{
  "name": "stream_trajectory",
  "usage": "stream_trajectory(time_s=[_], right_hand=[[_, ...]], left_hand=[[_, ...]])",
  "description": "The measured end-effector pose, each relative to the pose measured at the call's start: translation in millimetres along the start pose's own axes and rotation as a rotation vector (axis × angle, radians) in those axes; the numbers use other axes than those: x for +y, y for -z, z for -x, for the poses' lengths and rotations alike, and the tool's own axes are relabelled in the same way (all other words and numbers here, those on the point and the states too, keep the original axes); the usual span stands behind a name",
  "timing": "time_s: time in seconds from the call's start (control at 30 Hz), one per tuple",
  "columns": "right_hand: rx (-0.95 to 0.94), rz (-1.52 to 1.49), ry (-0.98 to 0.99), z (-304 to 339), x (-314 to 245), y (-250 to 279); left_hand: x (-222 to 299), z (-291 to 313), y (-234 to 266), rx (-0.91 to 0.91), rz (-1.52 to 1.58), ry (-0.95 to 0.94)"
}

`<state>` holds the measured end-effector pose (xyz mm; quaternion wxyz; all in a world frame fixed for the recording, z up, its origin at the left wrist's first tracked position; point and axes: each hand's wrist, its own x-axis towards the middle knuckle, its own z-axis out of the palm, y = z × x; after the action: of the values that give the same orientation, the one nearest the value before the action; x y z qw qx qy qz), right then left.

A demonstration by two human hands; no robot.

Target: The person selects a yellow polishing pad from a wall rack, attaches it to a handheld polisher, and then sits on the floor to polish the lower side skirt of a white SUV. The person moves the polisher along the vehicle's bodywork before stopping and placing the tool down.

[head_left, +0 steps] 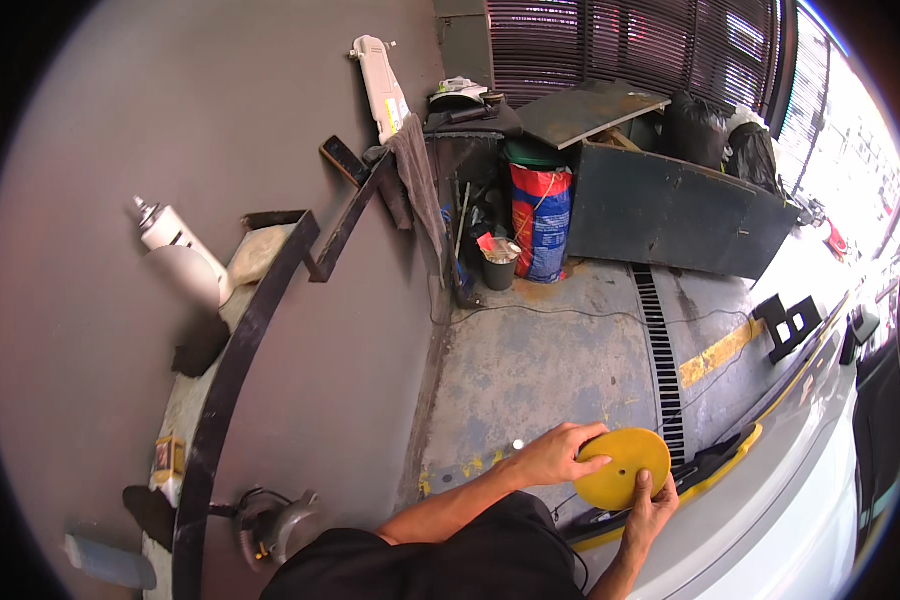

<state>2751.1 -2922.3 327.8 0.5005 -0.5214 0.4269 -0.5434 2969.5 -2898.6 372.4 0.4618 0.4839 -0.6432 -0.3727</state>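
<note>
Both my hands hold a round yellow polishing pad [635,449] with a small dark hole in its middle. My left hand [560,456] grips the pad's left edge, thumb on the yellow face and fingers round the rim. At the lower right edge, my right hand [651,508] pinches it, with the thumb pressed on the face and the fingers behind. The pad's back is hidden. The pad is held in front of my dark shirt, above the floor and just left of the light-coloured car [770,480].
A wall shelf [232,395] on the left carries a spray bottle [182,240] and cloths. A grey towel [420,190] and a phone [344,160] are near its far end. Ahead are a bucket [499,268], a red-blue bag [542,225] and a dark cabinet [670,212]. A drain grate [660,350] and cord cross the floor.
</note>
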Motion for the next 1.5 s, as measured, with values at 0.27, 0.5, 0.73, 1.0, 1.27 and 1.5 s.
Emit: stream_trajectory(time_s=[0.27,0.5,0.73,1.0,1.27,1.5], right_hand=[[-0.158,0.069,-0.026,-133.0,11.8,-67.3],[-0.199,0.086,0.010,-245.5,62.8,-168.7],[-0.296,0.051,0.074,-386.8,75.9,-291.5],[-0.463,-0.262,-0.093,-521.5,90.8,-389.1],[-0.525,-0.275,-0.121,-706.1,139.9,-468.5],[-0.665,-0.291,-0.134,-853.1,150.2,-550.3]], left_hand=[[-72.2,-85.1,65.2,0.065,0.089,0.158],[-156.8,-175.6,156.1,0.200,0.152,0.093],[-207.7,-295.8,297.0,0.211,0.142,0.013],[-261.0,-403.4,400.4,0.496,0.268,0.009],[-329.7,-516.7,497.8,0.558,0.165,-0.006],[-372.4,-627.8,561.8,0.812,0.379,-0.035]])
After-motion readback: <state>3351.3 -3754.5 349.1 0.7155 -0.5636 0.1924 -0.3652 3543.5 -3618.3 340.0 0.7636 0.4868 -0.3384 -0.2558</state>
